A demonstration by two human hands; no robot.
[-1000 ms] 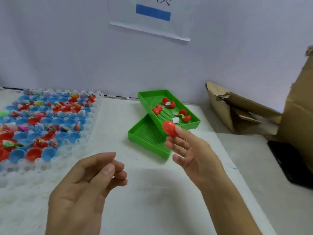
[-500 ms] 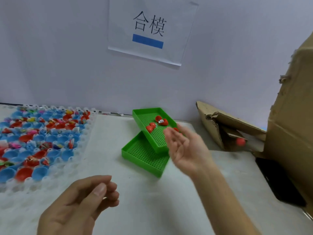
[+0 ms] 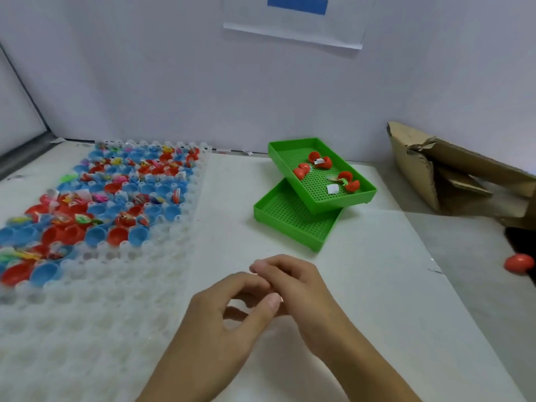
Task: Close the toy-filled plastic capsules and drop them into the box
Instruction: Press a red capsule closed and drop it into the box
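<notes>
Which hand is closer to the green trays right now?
Right. The right hand sits just in front of the lower green tray; the left hand touches it from behind, further from the trays.

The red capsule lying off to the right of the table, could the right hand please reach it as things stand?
Probably yes: the right hand holds nothing, and bare table lies between it and the red capsule, which sits lower, beyond the table's edge.

Both hands — L [image 3: 229, 320], R [image 3: 293, 288] — together, fingers loosely curled, touching.
</notes>
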